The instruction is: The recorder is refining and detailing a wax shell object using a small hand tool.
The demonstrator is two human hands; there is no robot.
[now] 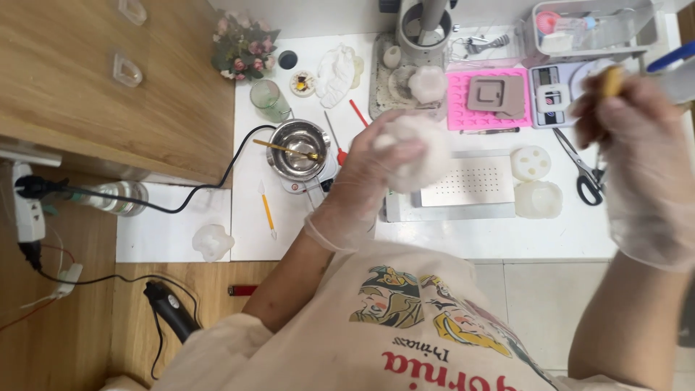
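You're holding that white lumpy mould up in your gloved left hand, fingers wrapped round it, hovering mid-frame above the white perforated tray, and honestly that's the bit I'd be watching. The glove is looking loose and slick, and the piece is sitting in a cupped grip rather than a firm pinch, so if it's slipping it's dropping straight onto the tray or bouncing toward the two white moulds just to the right of it. Your right hand is raised at the right edge of the frame, closed round a small yellowish stick or tool poking out the top; it's blurry, so I can't tell how tight that grip is. Poking at the piece in mid-air with nothing under it is asking for a gouge or a knocked-out lump, I'd guess. Also, the metal melting pot left of centre is sitting right beside your left wrist with a gold stirrer resting across it, and the black cord is trailing off toward the left, so an elbow swing could be catching either one. The scissors are lying just under your right hand too, so mind where you're setting it down.
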